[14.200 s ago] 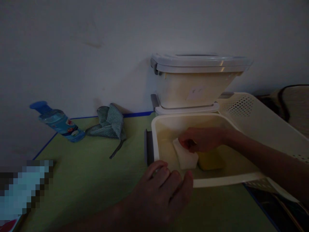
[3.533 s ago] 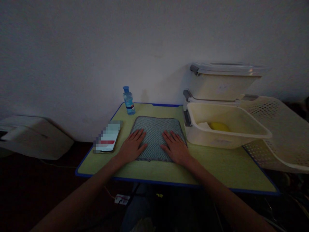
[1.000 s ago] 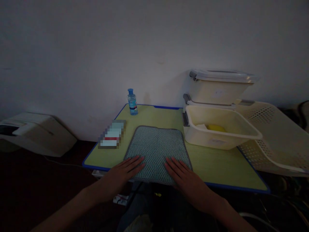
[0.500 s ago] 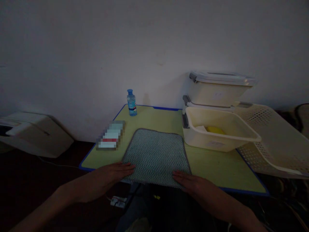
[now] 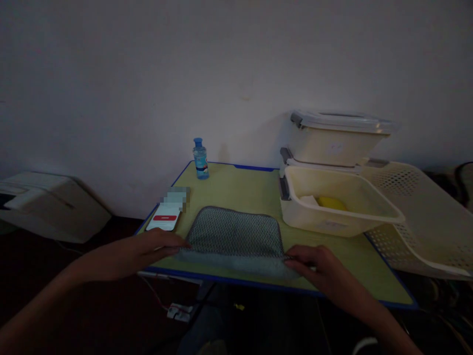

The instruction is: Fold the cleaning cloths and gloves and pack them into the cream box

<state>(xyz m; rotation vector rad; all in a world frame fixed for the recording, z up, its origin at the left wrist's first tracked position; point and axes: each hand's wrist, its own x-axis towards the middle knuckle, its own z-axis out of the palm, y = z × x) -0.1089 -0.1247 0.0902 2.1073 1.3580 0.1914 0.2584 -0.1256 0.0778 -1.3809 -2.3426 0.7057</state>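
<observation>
A grey-green textured cloth (image 5: 236,231) with a dark stitched edge lies on the yellow-green table (image 5: 244,190). Its near edge is lifted and curled over, so a paler underside shows along the front. My left hand (image 5: 157,246) pinches the near left corner between thumb and fingers. At the near right corner, my right hand (image 5: 314,264) grips the cloth in the same way. The far part of the cloth still rests flat on the tabletop.
A phone (image 5: 162,223) with a partly blurred screen lies at the table's left. Behind it stands a blue-capped bottle (image 5: 201,160). On the right are an open white bin (image 5: 332,224) holding something yellow, a lidded box (image 5: 332,143) and a perforated basket (image 5: 432,217).
Both hands lay flat on the cloth's near corners before. Now they pinch those corners, and the near edge is raised and folded back away from me.
</observation>
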